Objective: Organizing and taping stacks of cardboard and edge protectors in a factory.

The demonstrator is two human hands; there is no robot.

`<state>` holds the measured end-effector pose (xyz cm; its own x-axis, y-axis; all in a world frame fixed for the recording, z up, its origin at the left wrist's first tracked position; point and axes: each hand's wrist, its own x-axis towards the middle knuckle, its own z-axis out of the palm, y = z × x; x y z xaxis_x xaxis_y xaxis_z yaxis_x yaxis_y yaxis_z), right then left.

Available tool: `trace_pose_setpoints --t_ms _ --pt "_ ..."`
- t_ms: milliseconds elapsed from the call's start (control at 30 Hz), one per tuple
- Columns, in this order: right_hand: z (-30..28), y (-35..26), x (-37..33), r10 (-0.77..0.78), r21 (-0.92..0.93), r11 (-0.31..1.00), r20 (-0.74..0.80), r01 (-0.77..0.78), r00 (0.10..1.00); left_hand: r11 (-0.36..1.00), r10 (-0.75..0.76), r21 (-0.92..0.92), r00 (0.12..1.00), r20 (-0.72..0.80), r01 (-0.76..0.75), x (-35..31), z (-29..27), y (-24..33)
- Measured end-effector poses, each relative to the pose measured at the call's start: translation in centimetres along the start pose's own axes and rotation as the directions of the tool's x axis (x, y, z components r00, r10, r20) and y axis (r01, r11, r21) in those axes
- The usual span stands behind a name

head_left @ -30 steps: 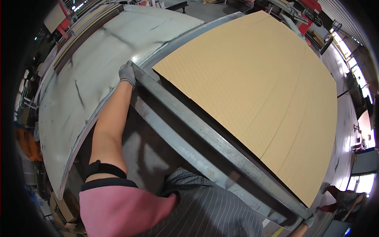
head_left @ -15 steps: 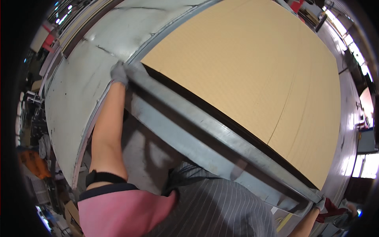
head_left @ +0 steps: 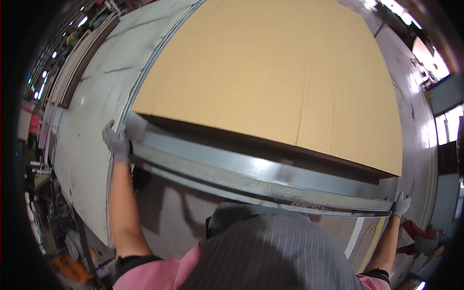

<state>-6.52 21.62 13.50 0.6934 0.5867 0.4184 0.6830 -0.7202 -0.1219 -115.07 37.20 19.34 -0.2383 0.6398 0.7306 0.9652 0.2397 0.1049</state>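
Note:
In front of me a long grey metal rail (head_left: 217, 175) runs crosswise along the near side of a large sheet of tan cardboard (head_left: 275, 72). A shiny metal face (head_left: 232, 153) shows between rail and cardboard, with a dark gap under the cardboard's edge. At the rail's left end is my left hand (head_left: 116, 144), in a grey glove; its fingers are spread upward beside the pale metal surface. My right hand (head_left: 401, 204), also gloved, is at the right end with fingers apart and pointing up. Both hands touch or nearly touch the ends; exact contact is hard to see.
A pale, scuffed metal table (head_left: 87, 159) adjoins on the left, with a long brown-edged panel (head_left: 89, 63) lying on its far side. Dark red cloth (head_left: 418, 234) is low at the right. Grey floor (head_left: 181, 212) shows below the rail.
The rail now lies nearer level across the view and closer to my body, with more shiny metal showing behind it. My left hand's fingers have spread; the right ones have come up into view.

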Motion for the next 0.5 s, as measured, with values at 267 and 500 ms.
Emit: trace_pose_setpoints --t_ms 267,500 --pt "-7.5 -12.9 -10.3 -0.299 0.587 0.772 -0.002 0.244 0.954 0.605 0.732 -0.599 0.662 0.161 -0.525 -2.8 -10.0 23.0" --pt "-8.2 -13.6 -8.7 0.014 0.794 0.604 0.08 -0.072 0.997 0.442 0.823 -0.787 0.542 0.167 -0.429 -2.6 -11.3 28.2"
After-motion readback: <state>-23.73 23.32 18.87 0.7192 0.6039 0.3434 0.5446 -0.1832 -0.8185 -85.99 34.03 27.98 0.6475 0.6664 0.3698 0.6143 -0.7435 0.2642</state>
